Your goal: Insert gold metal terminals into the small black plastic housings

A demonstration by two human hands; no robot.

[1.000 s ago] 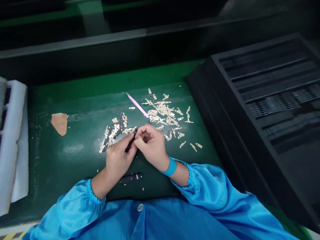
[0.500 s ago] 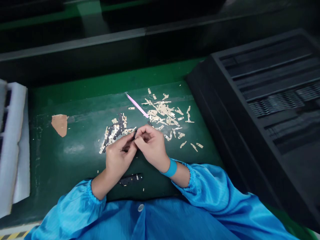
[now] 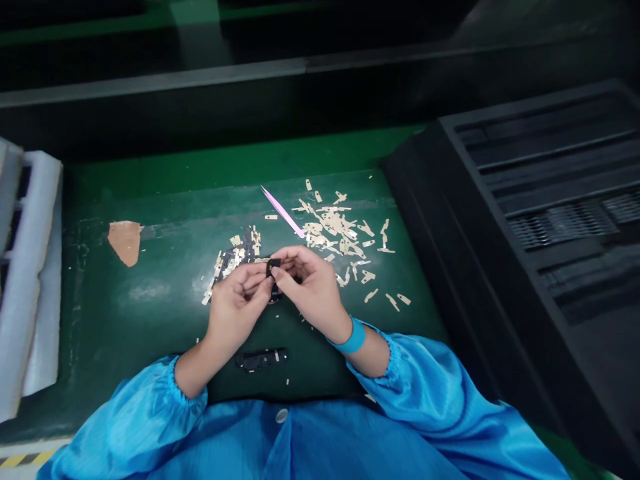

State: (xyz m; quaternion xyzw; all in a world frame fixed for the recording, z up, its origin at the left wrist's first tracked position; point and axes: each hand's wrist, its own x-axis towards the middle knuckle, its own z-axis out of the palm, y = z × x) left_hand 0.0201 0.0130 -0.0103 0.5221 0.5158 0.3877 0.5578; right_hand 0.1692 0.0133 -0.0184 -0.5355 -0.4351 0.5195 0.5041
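Note:
Between my two hands is a small black plastic part [image 3: 273,265] with a yellowish spot, mostly covered by fingers. My left hand [image 3: 239,299] pinches it from the left. From the right, my right hand [image 3: 311,288] grips it, thumb on its face. Just beyond my left hand lies a pile of small black and cream pieces [image 3: 235,255]. Past my right hand are many scattered cream-coloured flat tabs [image 3: 333,227]. Nearer my body, a long black plastic part [image 3: 261,359] with small light patches lies on the green mat [image 3: 165,333].
Pink tweezers [image 3: 283,212] lie beyond my hands. A torn brown paper piece [image 3: 125,242] is at the left. White foam trays [image 3: 37,267] stand at the left edge. A large black slotted tray [image 3: 480,287] fills the right side. A dark ledge [image 3: 200,120] runs along the back.
The black part between my fingers has turned so that its face with the yellowish spot shows. My right thumb has shifted onto it. The whole view has moved slightly.

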